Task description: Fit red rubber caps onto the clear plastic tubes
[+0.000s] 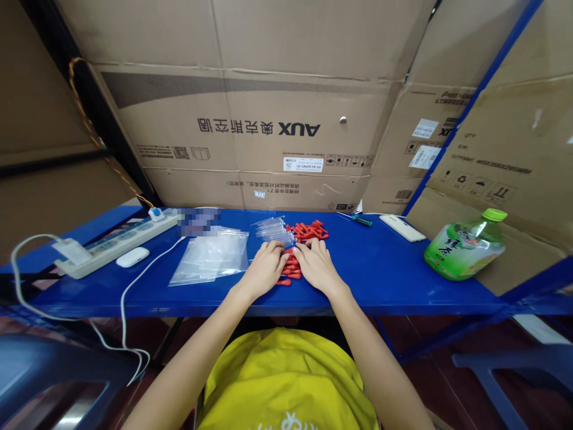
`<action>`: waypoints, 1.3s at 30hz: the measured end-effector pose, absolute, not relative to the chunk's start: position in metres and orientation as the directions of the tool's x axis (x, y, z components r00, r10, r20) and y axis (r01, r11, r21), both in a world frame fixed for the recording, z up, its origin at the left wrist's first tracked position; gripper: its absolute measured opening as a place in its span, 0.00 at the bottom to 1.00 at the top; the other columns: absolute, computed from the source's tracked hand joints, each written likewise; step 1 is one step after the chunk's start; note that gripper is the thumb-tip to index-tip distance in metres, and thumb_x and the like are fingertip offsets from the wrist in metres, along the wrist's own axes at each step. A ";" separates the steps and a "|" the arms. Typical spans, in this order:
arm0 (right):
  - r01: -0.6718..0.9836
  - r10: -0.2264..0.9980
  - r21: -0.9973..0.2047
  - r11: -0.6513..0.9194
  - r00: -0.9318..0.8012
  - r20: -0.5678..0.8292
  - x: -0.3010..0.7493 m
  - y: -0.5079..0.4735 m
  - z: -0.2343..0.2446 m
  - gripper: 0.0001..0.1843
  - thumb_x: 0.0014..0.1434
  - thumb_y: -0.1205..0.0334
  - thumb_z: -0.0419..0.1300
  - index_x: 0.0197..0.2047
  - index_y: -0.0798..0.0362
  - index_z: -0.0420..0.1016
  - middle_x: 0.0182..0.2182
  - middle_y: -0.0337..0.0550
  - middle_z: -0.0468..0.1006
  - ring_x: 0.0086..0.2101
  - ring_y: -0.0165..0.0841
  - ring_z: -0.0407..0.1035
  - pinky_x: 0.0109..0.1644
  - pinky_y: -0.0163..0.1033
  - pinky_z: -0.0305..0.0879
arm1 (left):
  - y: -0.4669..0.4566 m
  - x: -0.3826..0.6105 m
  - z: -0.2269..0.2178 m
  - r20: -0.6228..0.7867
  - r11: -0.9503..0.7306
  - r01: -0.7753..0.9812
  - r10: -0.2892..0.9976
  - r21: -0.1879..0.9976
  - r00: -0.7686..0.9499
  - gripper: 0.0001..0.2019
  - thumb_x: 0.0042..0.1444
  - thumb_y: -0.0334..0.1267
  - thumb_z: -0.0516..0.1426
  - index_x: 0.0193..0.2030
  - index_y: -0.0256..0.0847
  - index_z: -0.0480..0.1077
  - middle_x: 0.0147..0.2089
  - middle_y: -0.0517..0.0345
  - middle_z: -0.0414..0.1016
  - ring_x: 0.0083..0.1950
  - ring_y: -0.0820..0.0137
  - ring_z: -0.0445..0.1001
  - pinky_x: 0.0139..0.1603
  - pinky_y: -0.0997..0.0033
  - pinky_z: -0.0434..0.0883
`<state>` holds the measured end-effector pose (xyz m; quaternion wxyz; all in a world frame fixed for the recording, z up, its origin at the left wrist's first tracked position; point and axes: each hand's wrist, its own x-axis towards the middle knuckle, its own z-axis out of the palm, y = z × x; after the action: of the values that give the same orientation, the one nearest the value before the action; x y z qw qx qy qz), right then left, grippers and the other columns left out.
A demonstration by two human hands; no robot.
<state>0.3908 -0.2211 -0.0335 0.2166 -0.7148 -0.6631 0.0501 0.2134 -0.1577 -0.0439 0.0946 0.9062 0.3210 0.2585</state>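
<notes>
Both hands rest side by side on the blue table, over a scatter of small red rubber bulbs. My left hand has its fingers curled inward at the bulbs nearest me. My right hand lies flatter, fingers stretched forward onto the red pieces. A bundle of clear thin tubes lies just beyond my left hand. What the left fingers hold, if anything, is hidden.
Clear plastic bags lie left of the hands. A power strip, a white case and white cables are at far left. A screwdriver, a white flat device and a green bottle on its side lie right. Cardboard boxes stand behind.
</notes>
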 end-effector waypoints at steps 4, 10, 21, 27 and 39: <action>0.916 0.968 -0.400 -0.036 0.131 0.214 0.388 -0.223 -0.032 0.30 0.78 0.46 0.40 0.67 0.48 0.74 0.63 0.57 0.66 0.61 0.50 0.60 0.64 0.55 0.59 | -0.156 0.214 -0.045 0.400 -0.777 0.519 0.629 0.356 0.667 0.19 0.75 0.41 0.44 0.53 0.35 0.74 0.61 0.42 0.74 0.61 0.57 0.72 0.69 0.52 0.69; 0.902 0.971 -0.427 -0.061 0.152 0.184 0.388 -0.221 -0.033 0.33 0.77 0.42 0.40 0.71 0.50 0.69 0.70 0.57 0.60 0.66 0.51 0.56 0.68 0.58 0.54 | -0.155 0.216 -0.043 0.421 -0.794 0.454 0.603 0.405 0.678 0.18 0.75 0.41 0.45 0.54 0.37 0.74 0.59 0.45 0.76 0.61 0.59 0.75 0.69 0.55 0.71; 0.899 0.972 -0.434 -0.061 0.152 0.179 0.389 -0.220 -0.034 0.27 0.77 0.44 0.44 0.65 0.45 0.74 0.68 0.55 0.62 0.65 0.51 0.56 0.66 0.60 0.55 | -0.154 0.216 -0.046 0.401 -0.779 0.516 0.627 0.358 0.668 0.21 0.76 0.43 0.45 0.56 0.34 0.75 0.64 0.40 0.75 0.67 0.56 0.73 0.72 0.52 0.68; 0.894 0.974 -0.441 -0.075 0.161 0.162 0.389 -0.218 -0.034 0.26 0.77 0.45 0.45 0.65 0.47 0.74 0.68 0.55 0.62 0.65 0.51 0.56 0.67 0.59 0.55 | -0.154 0.216 -0.044 0.402 -0.795 0.499 0.606 0.346 0.687 0.20 0.76 0.41 0.45 0.56 0.35 0.76 0.60 0.42 0.77 0.62 0.58 0.74 0.70 0.53 0.69; 0.878 0.975 -0.470 -0.092 0.174 0.134 0.389 -0.217 -0.034 0.25 0.77 0.47 0.44 0.64 0.43 0.75 0.70 0.50 0.61 0.66 0.51 0.55 0.66 0.60 0.55 | -0.154 0.216 -0.046 0.417 -0.806 0.470 0.590 0.360 0.692 0.22 0.76 0.44 0.44 0.58 0.35 0.75 0.63 0.42 0.76 0.66 0.57 0.73 0.71 0.52 0.69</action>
<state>0.3888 -0.2174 -0.0337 0.2290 -0.7312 -0.6336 0.1066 0.2157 -0.1536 -0.0464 0.1134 0.9127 0.2901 0.2644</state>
